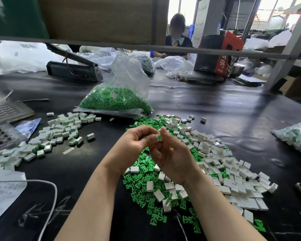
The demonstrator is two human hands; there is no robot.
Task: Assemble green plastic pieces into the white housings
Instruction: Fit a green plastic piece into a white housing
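My left hand [135, 141] and my right hand [170, 153] meet above the table, fingertips together around one small white housing with a green piece [158, 137] in it. Both hands pinch this part. Below and right of the hands lies a heap of loose green pieces [146, 176] mixed with empty white housings [215, 153]. At the left lies a pile of housings with green pieces in them [59, 131].
A clear bag of green pieces [115, 100] stands behind the heap. A heat sealer [75, 68] lies at the back left, a second bag [295, 136] at the right edge, a white cable [50, 197] and papers at front left. Another person sits across the black table [233, 110].
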